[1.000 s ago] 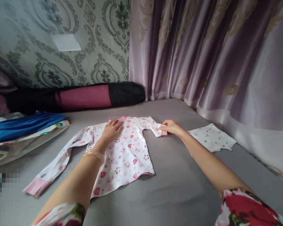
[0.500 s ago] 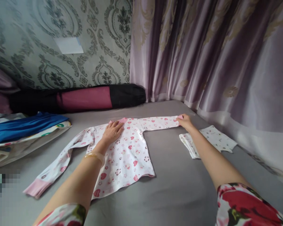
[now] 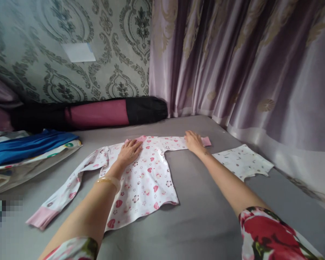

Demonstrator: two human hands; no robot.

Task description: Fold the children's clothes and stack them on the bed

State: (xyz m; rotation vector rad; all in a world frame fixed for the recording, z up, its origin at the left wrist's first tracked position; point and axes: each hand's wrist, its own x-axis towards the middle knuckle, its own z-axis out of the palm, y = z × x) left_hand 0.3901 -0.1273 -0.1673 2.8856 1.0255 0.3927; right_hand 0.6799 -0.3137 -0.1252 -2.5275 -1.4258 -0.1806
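Observation:
A small white long-sleeved top [image 3: 146,180] with pink hearts and pink cuffs lies spread flat on a grey bed sheet [image 3: 203,213]. My left hand [image 3: 129,151] rests flat and open on its chest, just below the pink collar. My right hand [image 3: 193,141] lies flat and open on the right sleeve, which is stretched straight out to the right, its pink cuff [image 3: 206,141] just past my fingers. The left sleeve trails down toward the near left, ending in a pink cuff [image 3: 39,217].
A folded white patterned cloth [image 3: 243,161] lies to the right of my right arm. A stack of blue and white fabric [image 3: 27,150] sits at the left. A black and maroon bolster [image 3: 97,112] lies along the wallpapered wall. Purple curtains [image 3: 246,65] hang behind and to the right.
The right sleeve, folded in a second ago, was pulled out straight to the right. My right hand then let go of the cuff and slid back left, flat along the sleeve.

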